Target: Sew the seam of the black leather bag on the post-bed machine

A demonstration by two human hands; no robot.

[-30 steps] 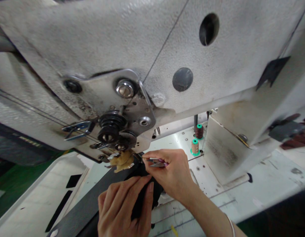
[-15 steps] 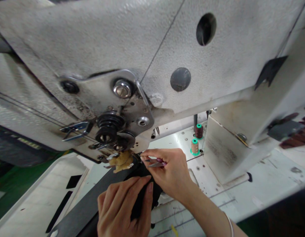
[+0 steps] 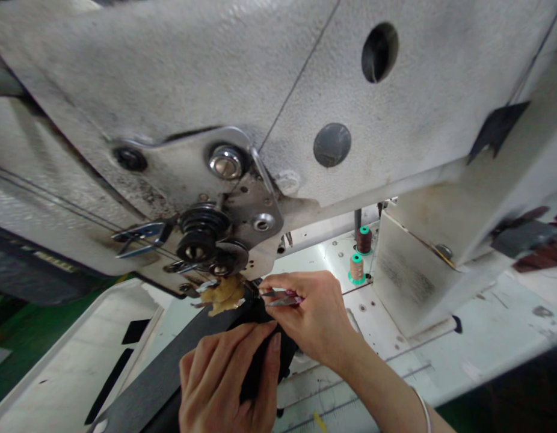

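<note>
My left hand (image 3: 227, 376) holds down a long black piece of material (image 3: 172, 346), its fingertips and thumb close together on it below the sewing machine's head (image 3: 192, 72). My right hand (image 3: 312, 313) is closed around thread snips (image 3: 282, 299), whose pointed blades angle left between thumb and fingers. The thumb and index tips reach in beside the needle area, right of a yellowish lump (image 3: 223, 294) fixed under the head. The needle and presser foot are mostly hidden behind the lump and my fingers.
A brown thread spool (image 3: 364, 242) and a beige spool (image 3: 356, 270) stand on the table behind my right hand. The machine's pillar (image 3: 409, 276) rises to the right. Ruler markings (image 3: 350, 409) run along the table's near side. Black strips (image 3: 109, 385) lie on the white surface at left.
Both hands stay nearly in place, and the snips remain in my right hand. The whole view has shifted very slightly.
</note>
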